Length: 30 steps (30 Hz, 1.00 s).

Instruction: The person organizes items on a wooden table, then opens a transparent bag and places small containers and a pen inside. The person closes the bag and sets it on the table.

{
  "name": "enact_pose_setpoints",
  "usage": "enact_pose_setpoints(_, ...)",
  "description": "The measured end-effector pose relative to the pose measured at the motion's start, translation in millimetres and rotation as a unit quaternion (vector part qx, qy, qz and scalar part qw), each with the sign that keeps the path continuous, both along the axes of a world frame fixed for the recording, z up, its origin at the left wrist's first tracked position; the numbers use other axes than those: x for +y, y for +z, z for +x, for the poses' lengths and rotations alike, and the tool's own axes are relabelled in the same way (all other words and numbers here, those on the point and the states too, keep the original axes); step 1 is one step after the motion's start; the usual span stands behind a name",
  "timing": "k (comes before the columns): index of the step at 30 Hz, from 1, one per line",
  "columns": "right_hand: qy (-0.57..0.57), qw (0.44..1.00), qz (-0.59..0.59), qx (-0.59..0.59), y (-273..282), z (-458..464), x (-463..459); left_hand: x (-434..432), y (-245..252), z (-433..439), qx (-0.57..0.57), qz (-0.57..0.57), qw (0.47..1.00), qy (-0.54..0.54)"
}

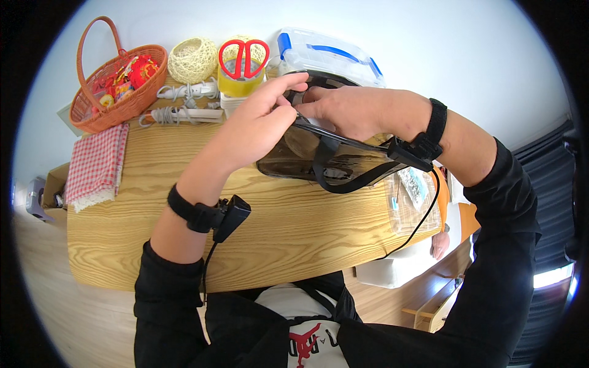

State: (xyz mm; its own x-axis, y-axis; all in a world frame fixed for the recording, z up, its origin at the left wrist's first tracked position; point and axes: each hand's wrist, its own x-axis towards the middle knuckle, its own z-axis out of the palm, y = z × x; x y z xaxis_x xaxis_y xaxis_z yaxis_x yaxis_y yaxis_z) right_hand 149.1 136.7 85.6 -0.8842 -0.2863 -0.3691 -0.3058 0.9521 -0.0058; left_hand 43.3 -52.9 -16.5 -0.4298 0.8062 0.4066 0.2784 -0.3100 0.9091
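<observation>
A smoky see-through plastic bag [294, 149] with black trim and a black strap handle [343, 187] stands on the wooden table before me. My left hand [264, 119] is at the bag's left end, thumb and fingers bent around the rim by the opening. From the right, my right hand [356, 110] reaches into the mouth of the bag, its fingertips partly hidden. Something pale shows below those fingers inside, too obscured to name. Each wrist wears a black strap with a small black device and a cable.
Behind stand a wicker basket [117, 112] of red packets, a twine ball [192, 60], yellow tape [239, 85] with red-handled scissors [244, 57], corded power strips [193, 115] and a blue-latched plastic box [331, 50]. A checked cloth [95, 161] hangs left; a clear tray [405, 221] and another person's hand [440, 244] are right.
</observation>
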Motion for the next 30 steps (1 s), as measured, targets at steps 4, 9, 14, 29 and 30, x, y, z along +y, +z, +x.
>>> enact_pose_setpoints(4,-0.010,1.000,0.002,-0.015,-1.6,-3.7,0.4,-0.2,-0.2,-0.8,0.001,0.002,1.000,0.000)
enact_pose_setpoints(9,0.022,1.000,0.001,-0.009,6.6,-7.1,-9.1,0.4,0.2,-1.0,0.002,-0.003,1.000,0.002)
enact_pose_setpoints(14,-0.082,0.987,0.015,-0.135,15.5,-20.3,-20.3,0.3,0.8,0.6,-0.004,-0.002,1.000,-0.004)
enact_pose_setpoints(29,-0.089,0.983,0.010,-0.158,22.8,-28.9,-27.9,-1.1,3.4,1.3,-0.004,-0.002,1.000,0.001)
enact_pose_setpoints(30,-0.093,0.982,0.018,-0.161,23.4,-28.7,-27.5,-1.1,3.6,1.2,0.001,-0.002,1.000,0.003)
